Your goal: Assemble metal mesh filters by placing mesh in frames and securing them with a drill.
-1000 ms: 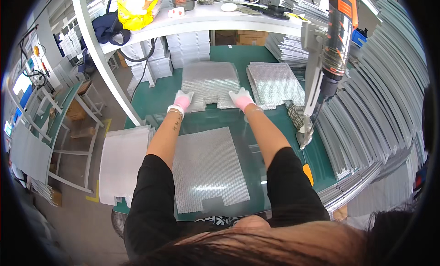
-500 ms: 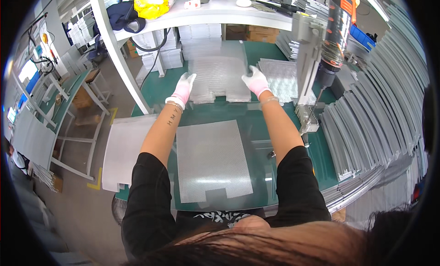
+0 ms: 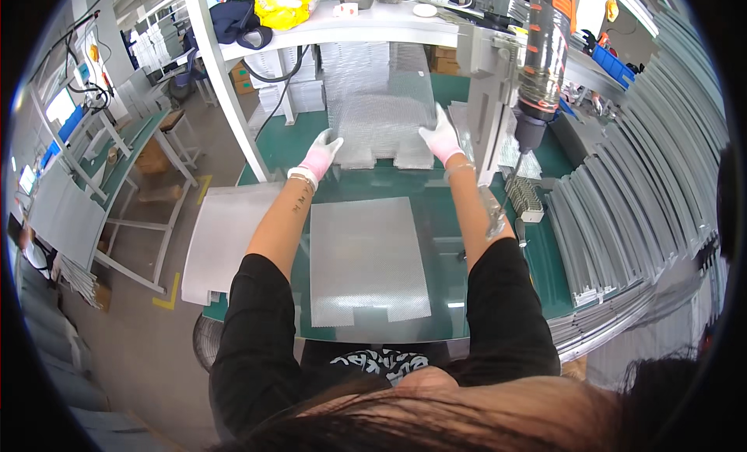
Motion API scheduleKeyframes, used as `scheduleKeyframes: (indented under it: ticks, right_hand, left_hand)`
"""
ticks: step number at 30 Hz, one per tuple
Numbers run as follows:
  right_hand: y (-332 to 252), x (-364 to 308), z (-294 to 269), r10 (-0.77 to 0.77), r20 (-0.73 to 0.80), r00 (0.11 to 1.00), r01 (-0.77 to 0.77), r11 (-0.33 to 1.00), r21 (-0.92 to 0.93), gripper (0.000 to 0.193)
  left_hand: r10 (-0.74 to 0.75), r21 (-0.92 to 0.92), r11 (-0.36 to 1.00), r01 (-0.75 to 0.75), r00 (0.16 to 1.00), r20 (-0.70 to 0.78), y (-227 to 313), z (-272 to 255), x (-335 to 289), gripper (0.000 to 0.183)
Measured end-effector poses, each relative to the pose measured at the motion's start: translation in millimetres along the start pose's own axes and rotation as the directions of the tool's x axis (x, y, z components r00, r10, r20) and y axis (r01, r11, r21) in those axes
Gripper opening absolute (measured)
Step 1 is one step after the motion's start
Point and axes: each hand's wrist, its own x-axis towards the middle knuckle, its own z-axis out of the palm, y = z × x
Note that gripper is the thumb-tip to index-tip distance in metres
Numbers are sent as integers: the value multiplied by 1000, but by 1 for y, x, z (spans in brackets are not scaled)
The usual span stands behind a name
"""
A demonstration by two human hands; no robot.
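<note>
A stack of thin, translucent mesh sheets (image 3: 381, 129), notched at the near edge, stands at the far middle of the green table. My left hand (image 3: 320, 154), in a white and pink glove, is at the stack's left edge, fingers stretched forward and thumb apart. My right hand (image 3: 441, 137), gloved alike, is at the right edge with its thumb toward the sheets and its fingers extended. Both hands are open; how firmly they touch the sheets cannot be told. Nearer me, a single mesh sheet (image 3: 369, 257) with a notch lies flat between my forearms.
An upright electric screwdriver (image 3: 542, 59) on a grey stand (image 3: 486, 86) is beside my right forearm. Tall rows of grey sheets (image 3: 622, 211) crowd the right. White sheets (image 3: 222, 234) lie at the left table edge. A white shelf (image 3: 373, 33) crosses behind the stack.
The stack's sheets now lie more evenly, where their edges looked spread before. My hands remain at its two sides. The whole view has shifted slightly.
</note>
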Motion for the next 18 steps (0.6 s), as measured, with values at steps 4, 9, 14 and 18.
scheduleKeyframes:
  ticks: [4,9,14,18]
  right_hand:
    - [11,-19,-17,-77,-109,991,77,997,-5,86]
    - [-11,-39,-13,311,41,950,-300,940,-162,83]
    - [-39,-78,-44,-94,-110,989,101,993,57,78]
    - [-50,-136,-64,-243,-214,946,255,966,32,69]
  left_hand:
    - [131,-191,973,-127,991,9,29,23,-13,53]
    - [-54,72,996,49,996,70,7,-1,-14,39]
    - [237,13,971,-239,953,-191,43,-9,-59,23]
    - [283,-1,954,-299,904,-320,88,-5,-152,36]
